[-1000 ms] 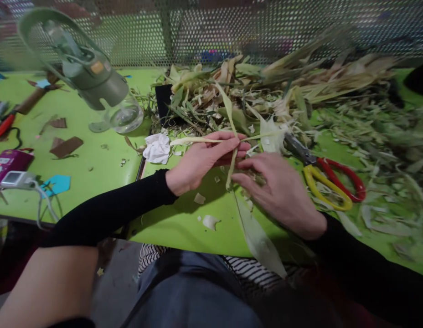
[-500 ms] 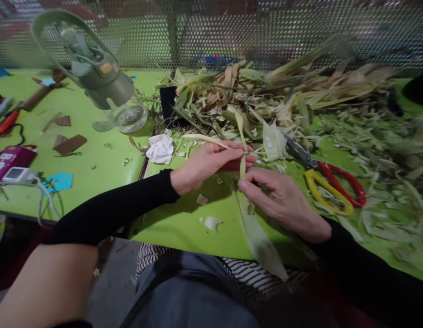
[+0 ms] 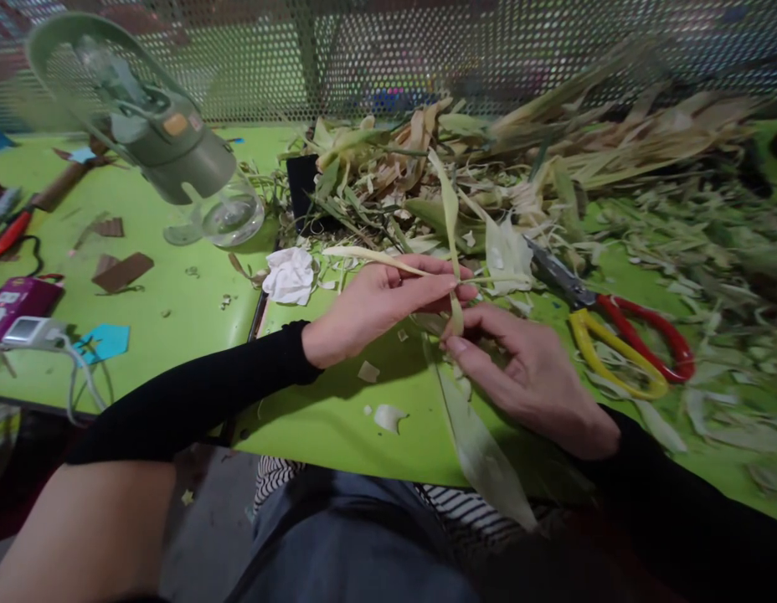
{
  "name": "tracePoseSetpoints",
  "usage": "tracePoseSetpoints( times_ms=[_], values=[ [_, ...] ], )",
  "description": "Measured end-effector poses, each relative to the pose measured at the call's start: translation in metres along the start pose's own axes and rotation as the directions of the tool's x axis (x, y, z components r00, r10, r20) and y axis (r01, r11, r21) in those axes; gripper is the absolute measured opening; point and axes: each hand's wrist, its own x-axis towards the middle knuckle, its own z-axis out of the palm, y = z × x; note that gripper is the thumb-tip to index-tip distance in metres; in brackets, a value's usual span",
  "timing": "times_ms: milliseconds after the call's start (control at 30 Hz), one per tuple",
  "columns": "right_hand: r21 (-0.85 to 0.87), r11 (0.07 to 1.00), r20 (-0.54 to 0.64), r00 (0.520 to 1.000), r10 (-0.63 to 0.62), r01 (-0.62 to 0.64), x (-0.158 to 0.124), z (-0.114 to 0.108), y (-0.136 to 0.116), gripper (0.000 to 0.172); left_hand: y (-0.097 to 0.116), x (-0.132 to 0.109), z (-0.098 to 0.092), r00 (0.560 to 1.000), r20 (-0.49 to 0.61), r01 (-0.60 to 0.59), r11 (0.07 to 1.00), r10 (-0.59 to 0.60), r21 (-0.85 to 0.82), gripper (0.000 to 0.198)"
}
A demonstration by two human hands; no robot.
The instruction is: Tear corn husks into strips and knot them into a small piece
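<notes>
Crossed strips of pale green corn husk (image 3: 450, 209) are pinched between the thumb and fingers of my left hand (image 3: 376, 306). One strip sticks up from the crossing; a thin one points left over the hand and another points right. My right hand (image 3: 530, 368) grips the lower end of the upright strip between thumb and forefinger, just under the crossing. Below it, a broad piece of husk (image 3: 486, 444) hangs over the table's front edge; whether it joins the strips is hidden. Scissors (image 3: 620, 322) with one red and one yellow handle lie to the right of my hands.
A heap of corn husks (image 3: 419, 159) covers the back of the green table (image 3: 326, 410), with shreds spreading right. At left stand a green-topped bottle (image 3: 187, 159), a crumpled tissue (image 3: 289, 276) and a purple box (image 3: 24, 306) with a white charger. A perforated screen (image 3: 250, 59) closes the back.
The upright strip's top leans slightly further left, and the right-pointing strip shows more plainly. Both hands keep their hold on the husk. The whole view has shifted a little.
</notes>
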Motion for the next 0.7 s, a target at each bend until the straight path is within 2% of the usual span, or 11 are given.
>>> tracePoseSetpoints(
  times_ms=[100,233,300,400,467,533,600,700],
  values=[
    [0.04,0.995,-0.029,0.996,0.088,-0.087,-0.003,0.001,0.001,0.008,-0.004,0.004,-0.003,1.0,-0.007,0.011,0.998,-0.01,0.055,0.024],
    [-0.016,0.991,-0.065,0.989,0.135,-0.136,-0.006,0.004,0.002,0.016,-0.008,0.008,-0.006,1.0,-0.008,0.018,0.992,-0.017,0.125,0.029],
    [-0.065,0.994,-0.069,0.994,0.08,-0.085,-0.007,0.004,0.002,0.019,-0.006,0.008,-0.006,1.0,-0.007,0.025,0.986,-0.024,0.162,0.027],
    [-0.199,0.977,-0.076,0.992,-0.098,0.081,-0.007,0.002,0.006,0.02,-0.002,0.006,-0.004,0.997,0.002,0.07,0.97,-0.073,0.233,0.024],
    [-0.295,0.938,-0.124,0.966,-0.225,0.18,-0.005,0.0,0.009,0.017,0.001,0.005,-0.003,0.993,0.008,0.107,0.949,-0.114,0.297,0.02],
    [-0.356,0.909,-0.205,0.93,-0.304,0.219,-0.003,-0.002,0.013,0.012,0.003,0.004,-0.001,0.991,0.029,0.114,0.938,-0.131,0.329,0.013],
    [-0.369,0.906,-0.269,0.908,-0.32,0.21,-0.002,-0.002,0.015,0.009,0.004,0.003,-0.001,0.99,0.077,0.087,0.947,-0.116,0.308,0.007],
    [-0.323,0.931,-0.281,0.921,-0.268,0.172,-0.002,-0.001,0.014,0.01,0.003,0.001,-0.001,0.986,0.143,0.044,0.965,-0.083,0.26,0.007]
  ],
)
